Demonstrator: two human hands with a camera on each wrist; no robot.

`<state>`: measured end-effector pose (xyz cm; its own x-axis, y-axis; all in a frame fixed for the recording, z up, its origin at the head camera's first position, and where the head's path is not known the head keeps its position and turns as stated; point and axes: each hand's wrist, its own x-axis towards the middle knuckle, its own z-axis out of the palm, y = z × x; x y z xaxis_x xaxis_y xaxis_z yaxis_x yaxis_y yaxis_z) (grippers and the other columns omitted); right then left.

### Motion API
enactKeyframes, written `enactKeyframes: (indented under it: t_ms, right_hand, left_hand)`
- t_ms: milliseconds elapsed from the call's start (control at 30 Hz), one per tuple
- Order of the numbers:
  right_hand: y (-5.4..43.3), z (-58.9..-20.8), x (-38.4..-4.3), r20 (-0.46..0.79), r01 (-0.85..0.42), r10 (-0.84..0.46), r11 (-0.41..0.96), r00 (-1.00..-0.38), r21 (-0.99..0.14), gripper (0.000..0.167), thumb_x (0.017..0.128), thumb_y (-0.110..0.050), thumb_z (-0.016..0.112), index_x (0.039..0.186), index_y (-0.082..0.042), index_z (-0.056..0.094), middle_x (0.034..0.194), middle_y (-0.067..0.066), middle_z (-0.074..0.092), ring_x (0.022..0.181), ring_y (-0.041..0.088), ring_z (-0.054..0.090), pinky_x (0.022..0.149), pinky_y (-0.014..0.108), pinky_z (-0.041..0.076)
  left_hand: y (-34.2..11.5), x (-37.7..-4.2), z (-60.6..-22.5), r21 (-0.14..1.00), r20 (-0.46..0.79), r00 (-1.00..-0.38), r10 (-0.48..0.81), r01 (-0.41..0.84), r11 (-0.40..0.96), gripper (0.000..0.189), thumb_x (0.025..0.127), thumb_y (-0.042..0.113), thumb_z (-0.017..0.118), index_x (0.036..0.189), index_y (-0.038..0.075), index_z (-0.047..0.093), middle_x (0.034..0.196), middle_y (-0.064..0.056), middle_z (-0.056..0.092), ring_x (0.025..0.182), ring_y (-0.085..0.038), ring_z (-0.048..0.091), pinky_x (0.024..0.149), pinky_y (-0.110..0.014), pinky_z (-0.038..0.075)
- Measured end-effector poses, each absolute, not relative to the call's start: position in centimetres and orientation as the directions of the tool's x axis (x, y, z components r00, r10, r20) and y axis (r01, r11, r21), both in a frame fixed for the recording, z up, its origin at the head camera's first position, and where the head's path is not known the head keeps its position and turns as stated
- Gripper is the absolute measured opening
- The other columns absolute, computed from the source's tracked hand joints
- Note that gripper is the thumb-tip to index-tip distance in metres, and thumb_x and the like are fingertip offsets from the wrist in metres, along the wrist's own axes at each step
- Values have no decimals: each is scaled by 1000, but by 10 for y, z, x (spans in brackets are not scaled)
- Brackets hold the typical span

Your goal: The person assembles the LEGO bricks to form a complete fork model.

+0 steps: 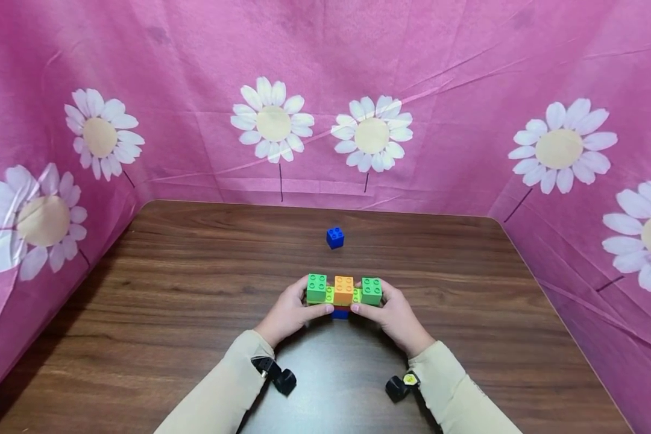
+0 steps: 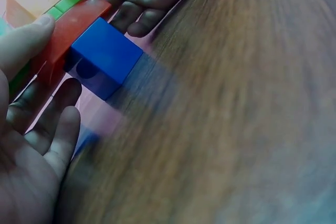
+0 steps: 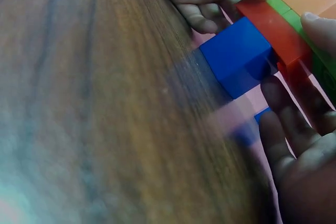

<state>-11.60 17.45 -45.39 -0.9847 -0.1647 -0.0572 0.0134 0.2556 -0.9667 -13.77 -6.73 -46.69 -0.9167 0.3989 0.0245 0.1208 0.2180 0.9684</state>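
A built-up stack of toy bricks sits between both hands near the table's middle. On top are an orange brick in the centre, a left green brick and a right green brick. Below them runs a lime-green layer, then a red brick, with a blue brick lowest, at the tabletop. My left hand grips the stack's left end, thumb on the near side. The right hand grips the right end likewise. Some fingers behind the stack are hidden in the head view.
Beyond the stack, a single blue brick stands on the brown wooden table. A pink cloth with daisies hangs around the table's back and sides. Both wrists carry black cameras, the left camera and the right camera.
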Motion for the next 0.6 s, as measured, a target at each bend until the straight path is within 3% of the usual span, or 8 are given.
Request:
enactKeyframes:
  t_ms: [67,167,367,600]
  right_hand:
    - [175,-453,-116,-56,12,-162,259,-985,-966,50,83,-20,84,125,-4,63,118,11,68,106,20,63,88,26,52]
    - [178,-453,-118,-57,15,-156,255,-986,-967,49,83,-19,84,124,-3,63,117,12,68,104,19,63,87,26,53]
    - [190,-456,-122,-66,42,-119,195,-991,-980,44,84,-11,81,122,1,61,113,15,67,99,20,63,84,27,54]
    - [198,-459,-124,-83,61,-145,150,-986,-987,49,84,-8,80,126,4,57,116,16,65,101,21,63,85,28,55]
  left_hand:
    - [-69,-139,-467,972,10,-910,415,107,210,52,87,22,81,132,8,57,110,-4,71,83,-15,63,72,-30,54]
    - [-71,-141,-467,978,16,-890,455,108,178,53,88,13,78,134,5,53,112,-10,71,83,-15,64,67,-26,54]
    - [-75,-150,-475,972,131,-891,434,201,120,42,91,-6,65,131,-3,52,121,-19,67,108,-27,66,91,-28,53]
    - [-75,-166,-478,972,176,-940,292,213,98,33,89,-7,68,121,-3,60,120,-19,67,114,-32,63,97,-34,52]
